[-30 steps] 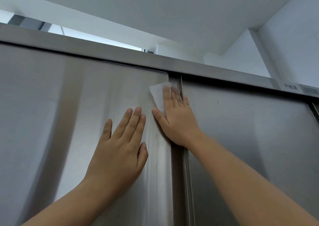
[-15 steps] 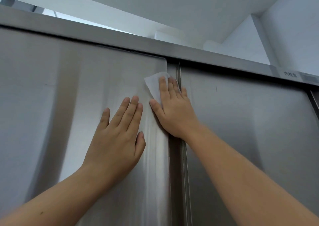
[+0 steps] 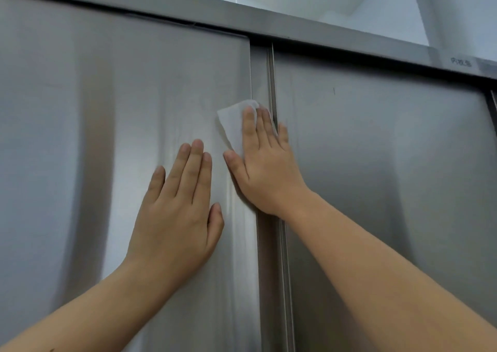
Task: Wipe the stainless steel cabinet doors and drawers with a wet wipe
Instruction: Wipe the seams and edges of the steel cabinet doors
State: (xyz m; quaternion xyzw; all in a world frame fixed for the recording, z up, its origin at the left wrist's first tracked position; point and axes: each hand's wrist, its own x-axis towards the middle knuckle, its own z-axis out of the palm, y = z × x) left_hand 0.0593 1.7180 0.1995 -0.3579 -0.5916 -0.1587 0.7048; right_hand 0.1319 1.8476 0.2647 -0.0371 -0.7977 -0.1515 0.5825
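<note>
Flat-fingered, the right hand presses the wet wipe at the left door edge, bare steel above it — the left hand lies flat beside; the label is too blurred to read

Bare left hand, right hand, short nails

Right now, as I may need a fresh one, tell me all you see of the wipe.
The wipe is a thin white sheet, pressed flat on the left door near its right edge. The right hand covers much of it with straight fingers; its upper left part shows. The left hand lies apart.
</note>
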